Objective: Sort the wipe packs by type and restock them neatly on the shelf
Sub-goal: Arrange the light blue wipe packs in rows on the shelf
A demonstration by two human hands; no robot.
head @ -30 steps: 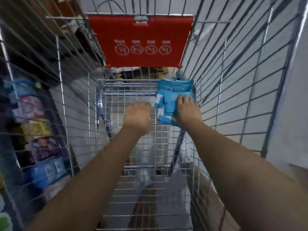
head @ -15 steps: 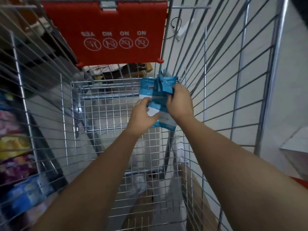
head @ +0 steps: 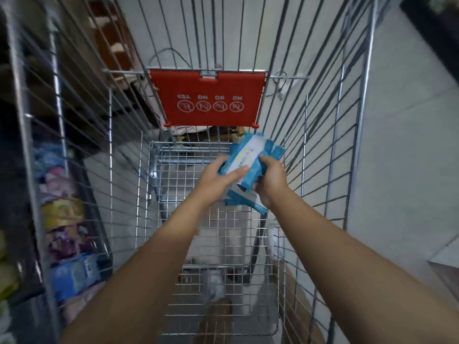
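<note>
A small stack of blue and white wipe packs (head: 250,157) is held above the wire floor of a shopping cart (head: 223,232), near its far right corner. My left hand (head: 218,180) grips the stack from the left, thumb across the top pack. My right hand (head: 272,181) grips it from the right side and underneath. More blue packs show below my hands. The shelf (head: 62,232) with colourful wipe packs stands to the left, seen through the cart's wires.
The cart's red child-seat flap (head: 208,100) hangs at the far end. Wire walls rise on both sides. Through the cart floor I see grey floor and a white bag. A pale tiled floor (head: 409,145) lies to the right.
My left hand moved right and took hold of the packs beside my right hand. Both hands have lifted the stack off the cart's end wall.
</note>
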